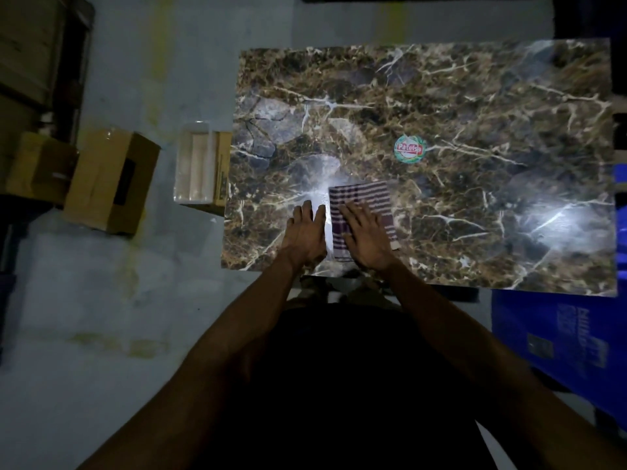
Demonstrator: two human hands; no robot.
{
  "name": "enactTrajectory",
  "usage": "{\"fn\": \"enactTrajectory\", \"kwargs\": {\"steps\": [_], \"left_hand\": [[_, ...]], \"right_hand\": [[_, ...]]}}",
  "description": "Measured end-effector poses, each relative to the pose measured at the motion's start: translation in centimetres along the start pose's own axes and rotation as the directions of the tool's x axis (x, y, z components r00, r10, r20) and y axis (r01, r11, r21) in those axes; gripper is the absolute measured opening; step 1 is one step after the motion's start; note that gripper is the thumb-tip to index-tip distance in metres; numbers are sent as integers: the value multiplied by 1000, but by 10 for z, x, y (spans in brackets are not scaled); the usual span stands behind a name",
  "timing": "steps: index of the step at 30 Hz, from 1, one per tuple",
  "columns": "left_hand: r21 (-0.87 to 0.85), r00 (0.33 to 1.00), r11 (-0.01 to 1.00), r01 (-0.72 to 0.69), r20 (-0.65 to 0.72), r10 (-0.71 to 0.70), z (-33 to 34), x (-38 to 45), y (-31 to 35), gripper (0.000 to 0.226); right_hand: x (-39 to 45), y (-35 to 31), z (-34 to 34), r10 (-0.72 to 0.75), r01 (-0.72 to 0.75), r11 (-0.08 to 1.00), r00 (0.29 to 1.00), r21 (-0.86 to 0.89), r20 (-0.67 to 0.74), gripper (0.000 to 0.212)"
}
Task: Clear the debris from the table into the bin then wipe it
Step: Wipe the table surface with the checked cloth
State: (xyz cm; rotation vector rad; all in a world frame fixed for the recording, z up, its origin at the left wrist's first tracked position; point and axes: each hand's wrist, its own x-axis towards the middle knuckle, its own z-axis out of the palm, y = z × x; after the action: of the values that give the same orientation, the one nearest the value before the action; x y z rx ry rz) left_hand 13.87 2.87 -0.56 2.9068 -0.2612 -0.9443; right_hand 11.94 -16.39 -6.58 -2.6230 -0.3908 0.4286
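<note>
My right hand (pixel 364 237) lay flat, fingers straight, on the striped cloth (pixel 363 212) near the front edge of the marbled worktop (pixel 475 106), my left hand (pixel 305 234) pressed open on the bare surface just beside it, the clear bin (pixel 194 166) standing on the floor off the worktop's left end.

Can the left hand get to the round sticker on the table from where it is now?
Probably yes. The left hand lies flat on the table, and nothing stands between it and the round sticker; the striped cloth lies low.
</note>
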Motion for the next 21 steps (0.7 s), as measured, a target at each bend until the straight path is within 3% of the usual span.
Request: {"fn": "enactTrajectory", "kwargs": {"steps": [3,5,9,11,14,19,21], "left_hand": [[-46,1000,999,28,9,-28,-4,-5,6,83],[-63,999,997,34,5,-33,-7,-7,9,82],[-115,998,991,66,-9,-68,-9,-7,16,82],[-120,997,989,82,1,-82,-12,-7,19,82],[-102,995,989,103,12,-102,-19,0,22,87],[-43,995,994,97,29,-96,-23,11,14,102],[-40,996,996,82,26,-81,-25,11,10,104]], "right_hand": [[-26,16,7,-149,153,987,985,-48,92,61],[-50,40,3,-207,210,975,977,-69,47,56],[-43,73,-25,-58,58,998,998,-6,-34,56],[-19,64,-34,25,-25,1000,1000,9,-14,63],[0,40,-32,36,-36,999,999,14,15,66],[-35,33,-11,-248,258,964,960,-65,130,61],[-56,45,-15,-249,256,965,963,-58,105,58]]}}
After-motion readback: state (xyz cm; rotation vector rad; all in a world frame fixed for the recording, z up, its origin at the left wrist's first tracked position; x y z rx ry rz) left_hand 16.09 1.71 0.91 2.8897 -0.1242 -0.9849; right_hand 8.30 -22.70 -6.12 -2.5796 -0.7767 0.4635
